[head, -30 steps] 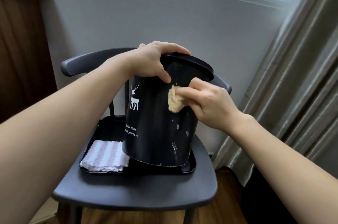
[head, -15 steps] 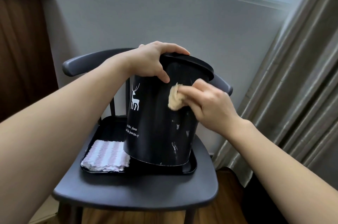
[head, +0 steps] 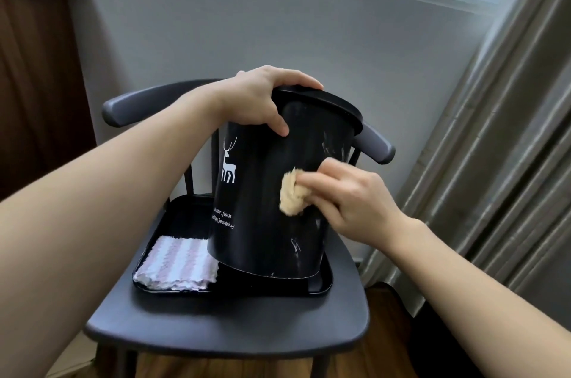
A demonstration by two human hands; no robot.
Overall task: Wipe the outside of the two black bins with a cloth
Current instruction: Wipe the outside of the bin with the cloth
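Black bin (head: 265, 207) tilted on tray, centre frame, held at rim and wiped mid-wall.

Bin has white deer print and script text on its left face, scuff marks on the right face; its base sits in the black tray (head: 321, 283) with the near-left edge lifted, top leaning toward the right of frame. Left hand (head: 262, 99) grips the rim at the top left, fingers curled over the lip, thumb pressed on the outer wall just below. Right hand (head: 346, 201) pinches a bunched tan cloth (head: 290, 195), fingers curled round it, pressing it on the bin wall about halfway down, well below the left hand's grip. Folded pink-and-white striped cloth (head: 177, 265) lies in the tray's lower left, touching the bin base. Tray rests on the dark chair (head: 231, 331) seat. Grey curtain (head: 500, 146) at right of frame.
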